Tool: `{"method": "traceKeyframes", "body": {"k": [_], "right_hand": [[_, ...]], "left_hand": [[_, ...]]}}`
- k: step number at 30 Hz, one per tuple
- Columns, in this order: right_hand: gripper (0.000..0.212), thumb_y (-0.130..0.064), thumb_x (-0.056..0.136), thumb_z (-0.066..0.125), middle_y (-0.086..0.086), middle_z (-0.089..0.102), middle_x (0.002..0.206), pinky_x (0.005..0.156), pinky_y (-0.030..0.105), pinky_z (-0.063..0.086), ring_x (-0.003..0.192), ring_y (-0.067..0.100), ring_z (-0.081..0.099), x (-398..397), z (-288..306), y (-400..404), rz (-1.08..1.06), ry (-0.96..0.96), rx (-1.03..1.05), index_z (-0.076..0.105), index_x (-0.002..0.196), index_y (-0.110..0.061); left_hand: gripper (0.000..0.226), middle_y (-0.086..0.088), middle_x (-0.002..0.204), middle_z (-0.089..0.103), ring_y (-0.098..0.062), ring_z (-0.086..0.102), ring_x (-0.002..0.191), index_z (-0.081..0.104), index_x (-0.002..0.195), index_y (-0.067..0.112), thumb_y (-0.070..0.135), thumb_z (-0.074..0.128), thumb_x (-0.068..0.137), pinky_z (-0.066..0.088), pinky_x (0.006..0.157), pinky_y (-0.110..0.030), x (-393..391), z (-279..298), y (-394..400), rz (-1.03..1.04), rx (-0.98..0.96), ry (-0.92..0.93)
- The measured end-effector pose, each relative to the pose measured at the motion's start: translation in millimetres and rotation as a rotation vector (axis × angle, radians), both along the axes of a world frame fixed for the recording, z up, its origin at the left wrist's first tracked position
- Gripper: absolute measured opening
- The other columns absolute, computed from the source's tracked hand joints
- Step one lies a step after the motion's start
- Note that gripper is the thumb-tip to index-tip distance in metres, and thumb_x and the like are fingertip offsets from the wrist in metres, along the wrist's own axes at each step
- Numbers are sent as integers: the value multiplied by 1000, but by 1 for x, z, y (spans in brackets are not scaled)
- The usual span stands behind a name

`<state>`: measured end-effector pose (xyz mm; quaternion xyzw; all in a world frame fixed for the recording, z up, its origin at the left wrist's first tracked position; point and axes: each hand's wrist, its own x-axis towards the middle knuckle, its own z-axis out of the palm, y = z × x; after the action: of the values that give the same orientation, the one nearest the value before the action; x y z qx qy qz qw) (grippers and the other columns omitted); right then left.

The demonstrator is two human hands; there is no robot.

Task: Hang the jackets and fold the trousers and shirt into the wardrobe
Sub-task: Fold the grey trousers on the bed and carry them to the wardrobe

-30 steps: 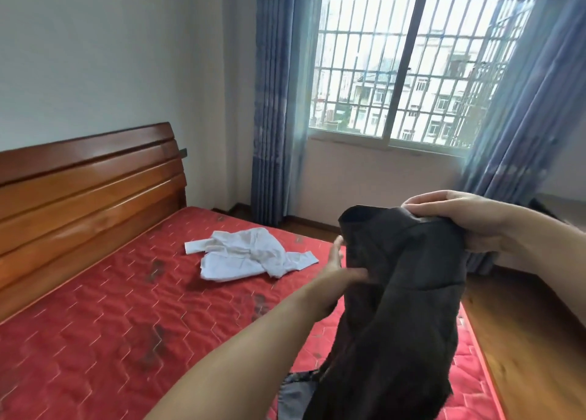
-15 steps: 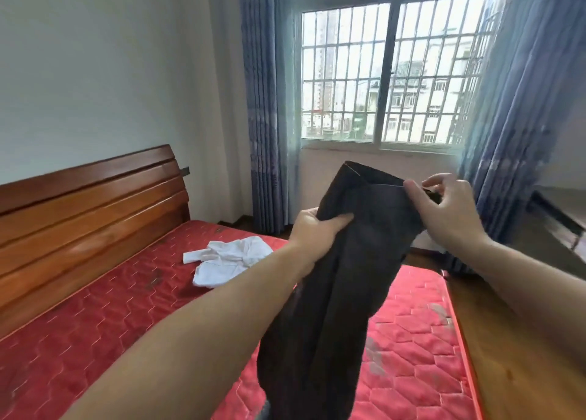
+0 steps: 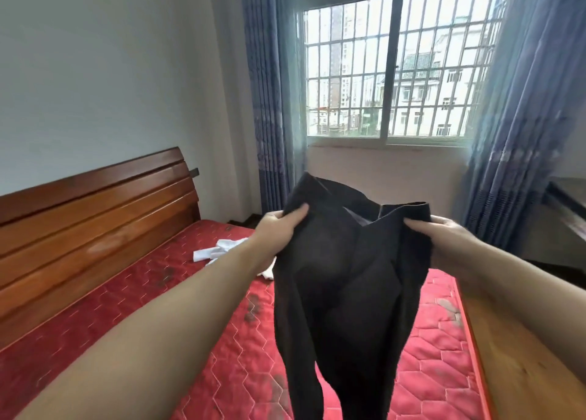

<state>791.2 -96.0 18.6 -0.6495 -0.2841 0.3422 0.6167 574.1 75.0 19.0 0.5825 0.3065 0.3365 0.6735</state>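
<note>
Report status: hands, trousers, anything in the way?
Left hand and right hand grip trousers at waistband, held above bed. Shirt on bed. Nothing in the way.

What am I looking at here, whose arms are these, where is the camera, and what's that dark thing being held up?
There is no machine here. The camera sits on a person's head and looks forward and down, so the two bare arms reaching in are that person's own. The left hand and the right hand each grip the top edge of dark trousers, holding them up spread open, with the legs hanging down over a bed. The bed has a red mattress and a wooden headboard. A crumpled white shirt lies on the mattress, partly hidden by the left arm. Behind are a barred window and blue curtains.
</note>
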Motion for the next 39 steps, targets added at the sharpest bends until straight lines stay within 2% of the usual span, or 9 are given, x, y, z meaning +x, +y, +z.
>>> {"method": "traceKeyframes", "body": {"k": [5, 8, 14, 17, 22, 27, 30, 33, 39], "right_hand": [[11, -7, 94, 57, 7, 71, 84, 51, 30, 54, 63, 21, 68, 32, 6, -9, -241, -41, -7, 66, 92, -14], [20, 1, 91, 49, 5, 68, 59, 36, 20, 45, 42, 12, 64, 26, 11, -3, -268, -79, 18, 65, 84, -9], [14, -28, 90, 54, 7, 65, 81, 52, 24, 47, 62, 18, 62, 10, 18, 16, -192, -205, -41, 60, 86, -15], [59, -61, 66, 78, -9, 65, 99, 73, 27, 49, 88, 8, 63, 20, 16, 5, -123, -554, -54, 54, 109, -29], [69, -26, 69, 74, 0, 55, 117, 81, 37, 48, 92, 25, 60, 29, 16, -3, -40, -1289, -151, 35, 123, -44], [69, -9, 74, 63, 4, 31, 147, 70, 45, 51, 100, 38, 62, 9, -2, 2, -102, -1760, -360, 37, 132, -33], [57, -39, 75, 66, 6, 51, 137, 94, 46, 43, 116, 29, 56, -26, -18, 16, -101, -1686, -13, 53, 127, -21], [75, -67, 69, 64, -16, 60, 116, 94, 36, 42, 105, 6, 57, -66, -29, 42, 23, -1131, 16, 41, 131, -31], [58, -20, 71, 81, -9, 64, 89, 73, 30, 49, 81, 14, 62, -51, -44, 54, -11, -835, -108, 46, 116, -29]], "left_hand": [[10, -1, 83, 73, -18, 68, 77, 70, 93, 13, 13, 61, 95, 56, 65, -25, -26, 9, 29, 217, 154, 37], [20, 6, 73, 72, -10, 67, 66, 67, 82, 19, 5, 58, 92, 53, 52, -18, -28, 14, 33, 212, 271, 147], [8, 14, 75, 73, -3, 69, 70, 70, 79, 26, 23, 76, 84, 52, 59, -17, -20, 15, 34, 174, 406, 206], [12, 16, 75, 71, -4, 66, 74, 70, 74, 29, 30, 74, 85, 54, 67, -21, -32, 20, 43, 272, 531, 255], [13, 4, 87, 71, -15, 64, 84, 70, 89, 15, 25, 63, 93, 49, 76, -29, -33, 31, 50, 329, 660, 257], [35, 23, 106, 59, 3, 57, 100, 54, 118, 34, 7, 51, 97, 44, 92, -15, -20, 43, 40, 182, 861, 174], [43, 25, 106, 56, 11, 54, 95, 52, 119, 44, 7, 48, 98, 45, 81, -3, -5, 52, 27, 84, 978, 186], [33, 11, 111, 62, -4, 57, 98, 56, 124, 34, 13, 46, 100, 47, 85, -17, 10, 62, 16, 27, 1042, 213], [22, 9, 99, 66, -11, 59, 93, 66, 114, 21, 20, 47, 102, 40, 77, -13, -3, 61, 30, 34, 1078, 285]]}}
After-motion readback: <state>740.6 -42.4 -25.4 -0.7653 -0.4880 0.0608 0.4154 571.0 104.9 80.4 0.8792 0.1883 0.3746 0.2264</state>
